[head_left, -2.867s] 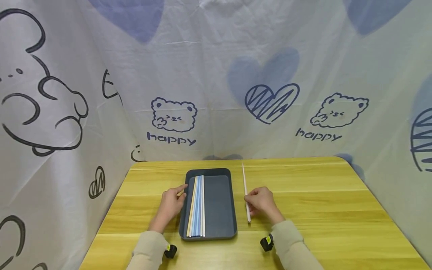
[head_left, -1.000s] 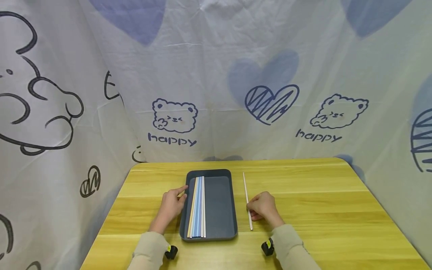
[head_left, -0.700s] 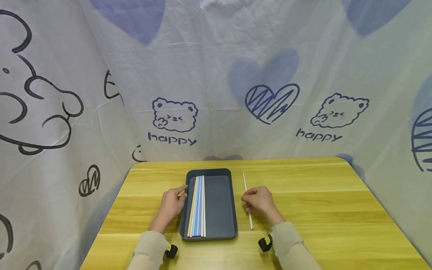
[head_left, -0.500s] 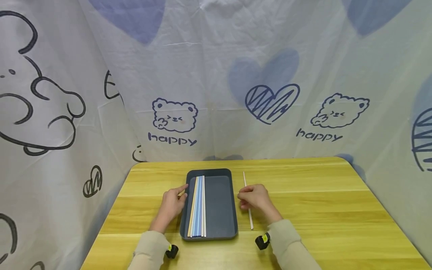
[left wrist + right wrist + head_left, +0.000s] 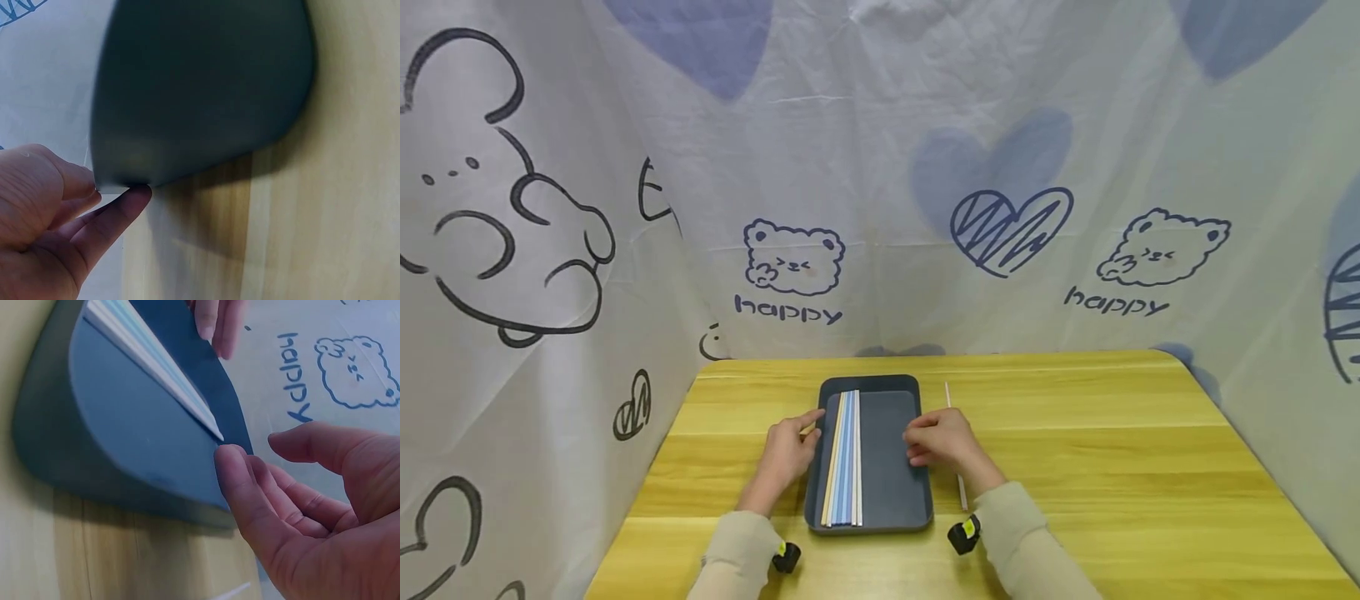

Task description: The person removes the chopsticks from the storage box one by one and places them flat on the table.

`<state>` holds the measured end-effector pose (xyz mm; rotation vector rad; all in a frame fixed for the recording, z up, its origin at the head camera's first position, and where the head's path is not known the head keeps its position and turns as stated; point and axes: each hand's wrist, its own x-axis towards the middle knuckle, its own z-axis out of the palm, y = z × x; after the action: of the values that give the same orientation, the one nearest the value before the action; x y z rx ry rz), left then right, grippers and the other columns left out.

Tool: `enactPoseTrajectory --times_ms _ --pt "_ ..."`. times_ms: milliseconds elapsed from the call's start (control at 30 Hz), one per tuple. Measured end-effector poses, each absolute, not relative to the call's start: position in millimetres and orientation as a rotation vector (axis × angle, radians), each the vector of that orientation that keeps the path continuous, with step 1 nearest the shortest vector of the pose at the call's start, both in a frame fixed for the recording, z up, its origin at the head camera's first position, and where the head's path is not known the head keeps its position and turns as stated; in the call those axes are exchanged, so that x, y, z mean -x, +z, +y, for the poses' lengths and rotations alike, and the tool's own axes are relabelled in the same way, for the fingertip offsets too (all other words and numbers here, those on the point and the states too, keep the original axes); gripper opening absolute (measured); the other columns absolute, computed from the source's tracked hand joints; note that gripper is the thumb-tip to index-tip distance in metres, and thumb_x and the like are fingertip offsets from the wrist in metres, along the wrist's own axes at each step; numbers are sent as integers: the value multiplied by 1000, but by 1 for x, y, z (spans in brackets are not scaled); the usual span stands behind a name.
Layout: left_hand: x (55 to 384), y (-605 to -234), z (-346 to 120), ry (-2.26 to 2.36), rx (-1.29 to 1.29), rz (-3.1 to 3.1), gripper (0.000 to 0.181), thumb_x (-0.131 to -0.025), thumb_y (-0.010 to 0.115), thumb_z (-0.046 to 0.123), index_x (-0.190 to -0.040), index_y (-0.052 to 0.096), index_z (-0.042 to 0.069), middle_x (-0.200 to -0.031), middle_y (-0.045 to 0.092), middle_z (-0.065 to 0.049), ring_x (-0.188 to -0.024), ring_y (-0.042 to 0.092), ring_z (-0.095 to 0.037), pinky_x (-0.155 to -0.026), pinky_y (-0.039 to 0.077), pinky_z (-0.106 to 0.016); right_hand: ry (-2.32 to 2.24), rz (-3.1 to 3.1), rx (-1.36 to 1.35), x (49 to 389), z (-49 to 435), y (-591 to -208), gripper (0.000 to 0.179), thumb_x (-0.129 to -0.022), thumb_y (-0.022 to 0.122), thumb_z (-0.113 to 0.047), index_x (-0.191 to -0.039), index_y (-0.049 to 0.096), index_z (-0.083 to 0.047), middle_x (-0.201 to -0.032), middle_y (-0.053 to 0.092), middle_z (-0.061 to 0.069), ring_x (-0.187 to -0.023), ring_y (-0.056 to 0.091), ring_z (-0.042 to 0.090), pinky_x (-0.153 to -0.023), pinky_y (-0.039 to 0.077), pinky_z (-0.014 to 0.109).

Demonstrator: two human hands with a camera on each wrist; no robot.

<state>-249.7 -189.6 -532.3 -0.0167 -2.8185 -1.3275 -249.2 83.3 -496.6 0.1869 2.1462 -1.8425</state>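
Note:
A dark grey tray (image 5: 895, 500) lies on the table with several chopsticks (image 5: 842, 467) side by side along its left half, yellowish, blue and white. My left hand (image 5: 786, 454) touches the tray's left rim with an extended forefinger and the thumb; the left wrist view has these fingertips against the tray's wall. Over the tray's right rim hovers my right hand (image 5: 943, 437), and in the right wrist view its thumb and forefinger stand apart with nothing between them. A pale chopstick (image 5: 962, 492) lies on the table right of the tray, its middle hidden under the right hand.
The yellow wooden table (image 5: 1112, 450) extends to both sides of the tray. A pale printed cloth (image 5: 880, 275) hangs behind the table and along its sides. A small black device (image 5: 964, 535) sits at each wrist.
My right hand drew the pale chopstick slightly towards me, let it go, and moved left to the tray's right rim. My left hand stays at the tray.

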Motion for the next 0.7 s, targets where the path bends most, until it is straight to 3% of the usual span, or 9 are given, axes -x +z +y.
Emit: enactPoseTrajectory --times_ms 200,700 --pt "250 -532 -190 -1350 9 -2818 42 -105 62 6 -147 63 10 -152 57 -23 -48 47 -10 -44 41 -22 -1805 2151 -157 249 66 -502 19 -89 75 1 -105 72 11 -91 76 28 -64 73 21 -64 65 39" --pt "249 -534 -192 -1322 27 -2802 41 -104 63 4 -145 65 9 -149 60 -23 -48 49 -10 -44 42 -21 -1704 2173 -38 237 38 -514 26 -88 78 -2 -110 71 10 -89 76 24 -66 74 21 -62 65 39"
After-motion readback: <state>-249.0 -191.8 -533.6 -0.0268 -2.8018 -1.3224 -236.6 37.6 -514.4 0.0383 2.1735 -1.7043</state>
